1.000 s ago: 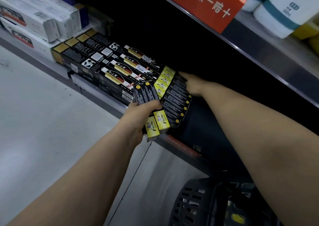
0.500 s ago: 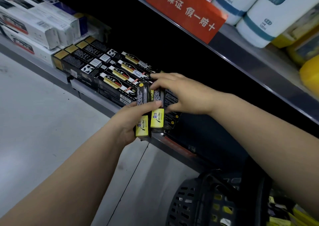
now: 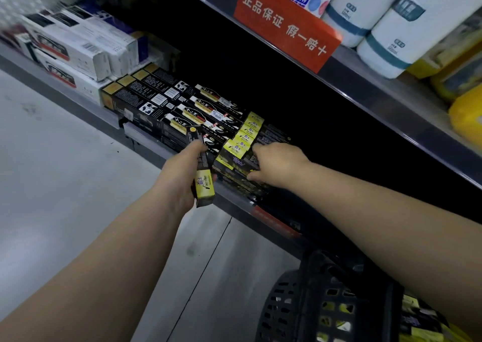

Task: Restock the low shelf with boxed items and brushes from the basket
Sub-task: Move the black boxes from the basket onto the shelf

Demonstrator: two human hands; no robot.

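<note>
**One box going across to the stack, one waiting in the left hand**

I am watching the right hand (image 3: 276, 165) settling a box on top of the yellow-and-black stack (image 3: 245, 140) at the front of the low shelf (image 3: 146, 139); half a second ago it was pulling from the bundle at the left hand (image 3: 182, 177). Finger and thumb are spanning the top box, and I cannot tell whether they are gripping or only pressing it. The left hand is clasping what looks like a single remaining box (image 3: 204, 189), hanging just off the shelf edge. I am judging the pile is growing, with more waiting in the basket (image 3: 287, 289)
</note>
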